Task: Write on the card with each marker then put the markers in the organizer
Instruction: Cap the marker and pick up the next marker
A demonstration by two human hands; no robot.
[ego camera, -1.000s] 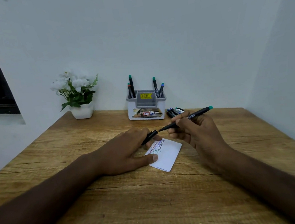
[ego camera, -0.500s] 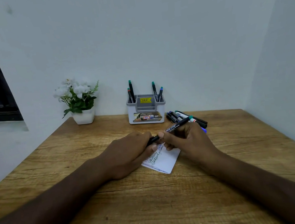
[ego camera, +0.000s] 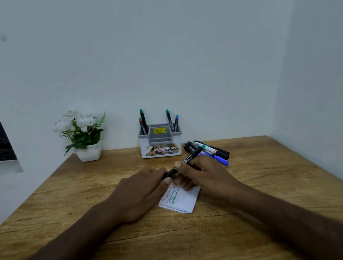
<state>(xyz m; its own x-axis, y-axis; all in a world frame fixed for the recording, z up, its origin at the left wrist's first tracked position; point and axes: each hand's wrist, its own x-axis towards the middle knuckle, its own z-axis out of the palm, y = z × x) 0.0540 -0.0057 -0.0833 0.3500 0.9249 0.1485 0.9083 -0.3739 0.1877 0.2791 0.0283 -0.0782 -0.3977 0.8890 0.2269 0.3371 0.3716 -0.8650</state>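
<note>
Both hands hold one black pen [ego camera: 187,159] with a green end. The right hand [ego camera: 201,174] pinches its middle. The left hand [ego camera: 140,190] grips its lower end. The white card [ego camera: 181,200] lies on the table [ego camera: 137,251] just under the fingertips. The box [ego camera: 160,140] stands behind the fingers, with loose pens [ego camera: 213,151] beside it.

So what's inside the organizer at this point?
Four markers stand in the organizer: a red-capped and a green-capped one at the left, a green-capped and a blue-capped one at the right. Its walls hide their lower ends and anything lying lower down.
</note>
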